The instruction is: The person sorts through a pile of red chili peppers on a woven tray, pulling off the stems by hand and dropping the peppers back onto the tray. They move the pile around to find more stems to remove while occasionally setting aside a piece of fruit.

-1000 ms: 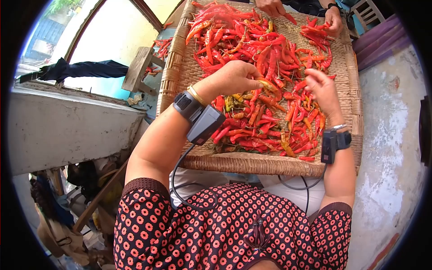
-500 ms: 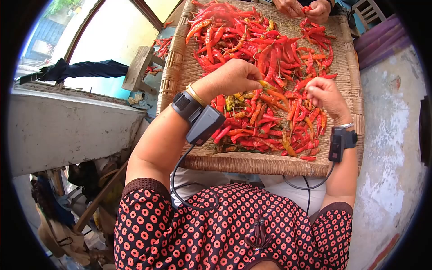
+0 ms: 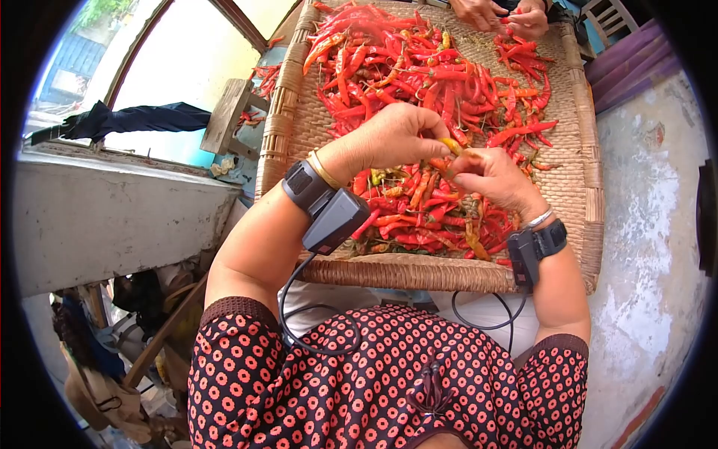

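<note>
A yellow-orange chili pepper [image 3: 452, 146] is held in the pinched fingers of my left hand [image 3: 396, 136], above the heap. At the pepper's other end, the closed thumb and fingers of my right hand [image 3: 499, 178] meet it; its stem is too small to make out. Beneath both hands lie red chili peppers [image 3: 404, 224], mixed with some yellow and orange ones, on a woven tray [image 3: 419, 275]. A larger pile of red chilies [image 3: 374, 56] covers the tray's far left.
Another person's hands [image 3: 505, 16] work over a red chili at the far right edge. A wooden piece [image 3: 226, 116] and a dark folded umbrella [image 3: 149, 118] are at the left by the window. A wall [image 3: 651, 224] stands to the right.
My right hand has moved left and down to the pepper held in my left hand. My left hand has shifted slightly right.
</note>
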Tool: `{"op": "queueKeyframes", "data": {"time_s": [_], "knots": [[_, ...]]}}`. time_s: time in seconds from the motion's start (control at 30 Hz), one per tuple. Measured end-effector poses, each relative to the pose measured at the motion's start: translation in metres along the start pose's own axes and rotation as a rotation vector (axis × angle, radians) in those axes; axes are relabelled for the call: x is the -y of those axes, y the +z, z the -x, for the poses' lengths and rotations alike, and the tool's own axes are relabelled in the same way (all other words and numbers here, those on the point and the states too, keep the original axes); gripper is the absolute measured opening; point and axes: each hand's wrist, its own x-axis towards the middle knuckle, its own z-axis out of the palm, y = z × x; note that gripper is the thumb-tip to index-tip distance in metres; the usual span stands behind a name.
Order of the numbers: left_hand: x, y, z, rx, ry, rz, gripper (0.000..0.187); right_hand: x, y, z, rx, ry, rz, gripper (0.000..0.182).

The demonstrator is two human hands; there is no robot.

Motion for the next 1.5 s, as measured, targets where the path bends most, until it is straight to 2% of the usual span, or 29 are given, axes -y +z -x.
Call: {"op": "queueKeyframes", "data": {"time_s": [0.03,0.07,0.13,0.2,0.27,0.33,0.37,0.43,0.47,0.5,0.53,0.6,0.63,0.77,0.87,0.93,1.0,1.03,1.27,1.43,1.5], "knots": [[0.007,-0.001,-0.003,-0.042,-0.068,0.047,0.014,-0.001,-0.006,0.000,-0.006,0.008,-0.005,0.016],[0.014,-0.004,-0.006,-0.060,-0.087,0.124,0.014,0.005,-0.014,0.004,0.014,0.105,-0.128,0.013],[0.014,-0.014,-0.007,-0.135,-0.142,-0.037,0.014,0.001,-0.032,0.009,-0.098,0.040,-0.030,0.009],[0.016,-0.018,-0.005,-0.177,-0.166,-0.059,0.015,-0.001,-0.051,0.015,-0.327,0.109,-0.137,0.010],[0.022,-0.020,-0.007,-0.220,-0.258,-0.012,0.017,-0.027,-0.073,0.012,-0.553,-0.066,-0.570,0.019],[0.024,-0.019,-0.008,-0.283,-0.254,0.000,0.022,-0.016,-0.070,0.011,-0.859,-0.069,-0.755,0.026],[0.023,-0.019,-0.008,-0.329,-0.278,0.088,0.020,-0.020,-0.069,0.011,-0.860,-0.070,-0.756,0.026],[0.025,-0.020,-0.007,-0.376,-0.300,0.175,0.019,-0.028,-0.064,0.012,-0.794,0.105,-0.625,0.030],[0.030,-0.025,-0.006,-0.337,-0.239,-0.176,0.022,-0.029,-0.063,0.012,-0.793,0.104,-0.626,0.030],[0.028,-0.030,-0.002,-0.293,-0.174,-0.526,0.024,-0.027,-0.060,0.011,-0.663,0.099,-0.580,0.031],[0.026,-0.032,0.005,-0.295,-0.177,-0.528,0.024,-0.025,-0.056,0.010,-0.532,0.093,-0.533,0.031],[0.021,-0.032,0.020,-0.049,-0.353,-1.055,0.032,-0.020,-0.051,0.008,-0.510,0.073,-0.478,0.029],[0.022,-0.033,0.022,0.081,-0.431,-1.031,0.038,-0.019,-0.051,0.007,-0.459,0.085,-0.428,0.029],[0.038,-0.026,0.023,0.239,-0.398,-0.977,0.042,-0.024,-0.046,0.007,-0.399,0.154,-0.316,0.028],[0.046,-0.017,0.017,0.260,-0.306,-0.853,0.033,-0.026,-0.046,0.006,-0.382,0.200,-0.292,0.029],[0.046,-0.011,0.014,0.248,-0.293,-0.804,0.034,-0.024,-0.044,0.005,-0.345,0.206,-0.321,0.029],[0.047,-0.005,0.008,0.218,-0.141,-0.781,0.037,-0.023,-0.041,0.005,-0.339,0.193,-0.314,0.029],[0.043,-0.003,0.008,0.180,-0.118,-0.694,0.035,-0.023,-0.039,0.004,-0.324,0.183,-0.267,0.029],[0.029,-0.009,0.007,0.053,-0.013,-0.685,0.030,-0.015,-0.029,0.004,-0.281,0.170,-0.134,0.031],[0.014,-0.025,0.008,-0.012,-0.023,-0.477,0.025,0.000,-0.024,0.006,-0.264,0.148,-0.091,0.033],[0.010,-0.026,0.007,-0.060,-0.065,-0.176,0.022,0.004,-0.019,0.006,-0.260,0.123,-0.100,0.033]]}}
